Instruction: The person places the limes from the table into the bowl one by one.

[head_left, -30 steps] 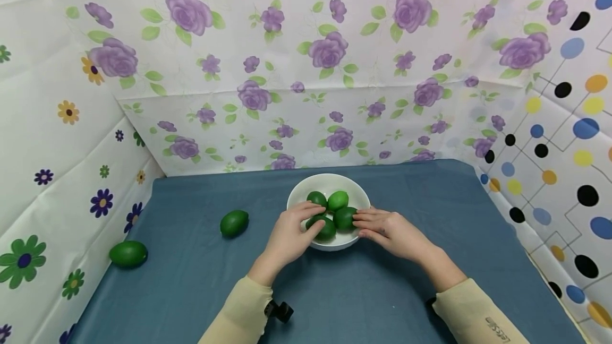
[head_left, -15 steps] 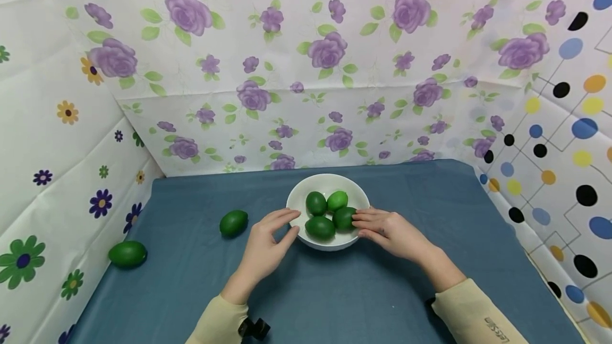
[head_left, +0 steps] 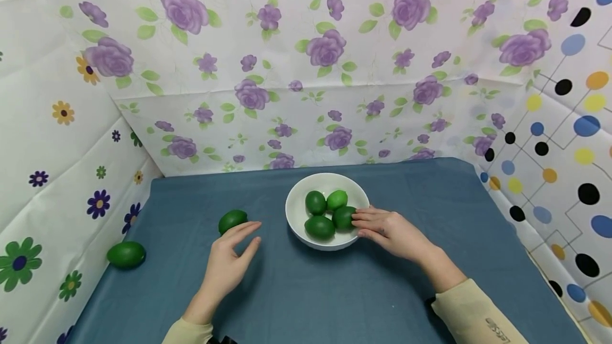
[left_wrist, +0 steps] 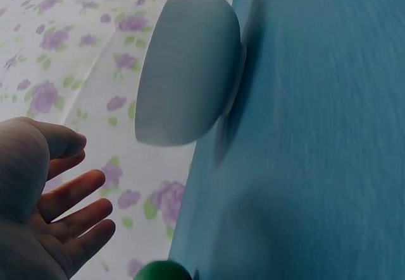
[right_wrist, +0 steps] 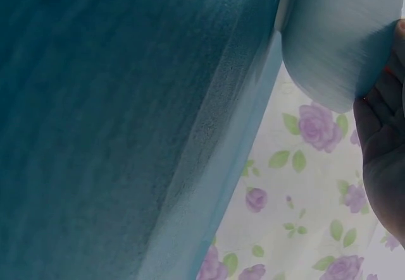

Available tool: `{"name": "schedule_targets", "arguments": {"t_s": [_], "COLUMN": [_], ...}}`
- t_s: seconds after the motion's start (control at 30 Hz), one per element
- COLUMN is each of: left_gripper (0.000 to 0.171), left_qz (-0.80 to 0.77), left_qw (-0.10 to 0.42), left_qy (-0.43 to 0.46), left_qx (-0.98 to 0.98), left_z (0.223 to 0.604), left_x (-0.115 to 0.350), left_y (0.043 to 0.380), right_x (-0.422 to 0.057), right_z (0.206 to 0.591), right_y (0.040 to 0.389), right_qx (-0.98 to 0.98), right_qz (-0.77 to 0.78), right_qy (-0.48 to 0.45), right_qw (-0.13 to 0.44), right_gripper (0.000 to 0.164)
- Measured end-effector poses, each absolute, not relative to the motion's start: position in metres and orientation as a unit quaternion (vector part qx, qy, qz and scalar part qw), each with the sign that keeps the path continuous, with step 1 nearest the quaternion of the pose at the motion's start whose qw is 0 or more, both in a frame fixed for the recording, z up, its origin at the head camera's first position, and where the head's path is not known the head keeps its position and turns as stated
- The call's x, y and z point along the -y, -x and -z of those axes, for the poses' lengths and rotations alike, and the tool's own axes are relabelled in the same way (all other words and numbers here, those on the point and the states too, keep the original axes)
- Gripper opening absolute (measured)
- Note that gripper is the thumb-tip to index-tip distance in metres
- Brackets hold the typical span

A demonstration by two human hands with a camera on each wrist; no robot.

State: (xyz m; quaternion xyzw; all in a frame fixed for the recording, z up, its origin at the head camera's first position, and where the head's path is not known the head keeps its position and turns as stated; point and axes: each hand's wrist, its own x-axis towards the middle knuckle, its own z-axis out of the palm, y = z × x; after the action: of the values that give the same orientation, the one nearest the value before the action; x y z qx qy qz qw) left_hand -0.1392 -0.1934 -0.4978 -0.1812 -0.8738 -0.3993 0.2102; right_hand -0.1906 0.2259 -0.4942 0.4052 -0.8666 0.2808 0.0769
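Note:
In the head view my left hand (head_left: 228, 259) is over the blue cloth, fingers spread and holding nothing. Its fingertips come right up beside a dark green lime (head_left: 231, 221), overlapping its lower edge. The left wrist view has the same hand (left_wrist: 57, 198) with fingers apart, and the top of a green fruit (left_wrist: 162, 271) at the bottom edge. My right hand (head_left: 394, 232) rests over the right rim of a white bowl (head_left: 298, 200), fingers fairly straight. Those fingertips reach a dark green lime (head_left: 342, 218) inside. Also in the bowl are limes at front (head_left: 320, 228), back left (head_left: 315, 203) and a brighter one (head_left: 337, 200).
Another green lime (head_left: 126, 255) lies by the left edge of the blue cloth (head_left: 325, 296). A purple-flowered sheet (head_left: 296, 121) hangs behind. Patterned sheets line the left (head_left: 71, 190) and right (head_left: 564, 185) sides.
My left hand has left the limes in the bowl and moved left and toward me, to the lone lime beside the bowl. The right hand stays at the rim.

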Motion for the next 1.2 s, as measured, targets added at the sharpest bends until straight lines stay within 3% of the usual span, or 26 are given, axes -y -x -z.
{"name": "schedule_targets", "arguments": {"t_s": [0.77, 1.2], "left_gripper": [0.039, 0.056], "left_qz": [0.365, 0.339], "left_qw": [0.199, 0.169], "left_qy": [0.153, 0.142], "left_qx": [0.896, 0.915], "left_z": [0.499, 0.504], "left_x": [0.235, 0.250], "left_y": [0.148, 0.153], "right_x": [-0.226, -0.226], "right_z": [0.495, 0.496], "right_y": [0.191, 0.191], "right_qx": [0.867, 0.867], "right_qz": [-0.275, -0.276], "right_qy": [-0.408, -0.407], "right_qw": [0.082, 0.082], "right_gripper": [0.036, 0.036]}}
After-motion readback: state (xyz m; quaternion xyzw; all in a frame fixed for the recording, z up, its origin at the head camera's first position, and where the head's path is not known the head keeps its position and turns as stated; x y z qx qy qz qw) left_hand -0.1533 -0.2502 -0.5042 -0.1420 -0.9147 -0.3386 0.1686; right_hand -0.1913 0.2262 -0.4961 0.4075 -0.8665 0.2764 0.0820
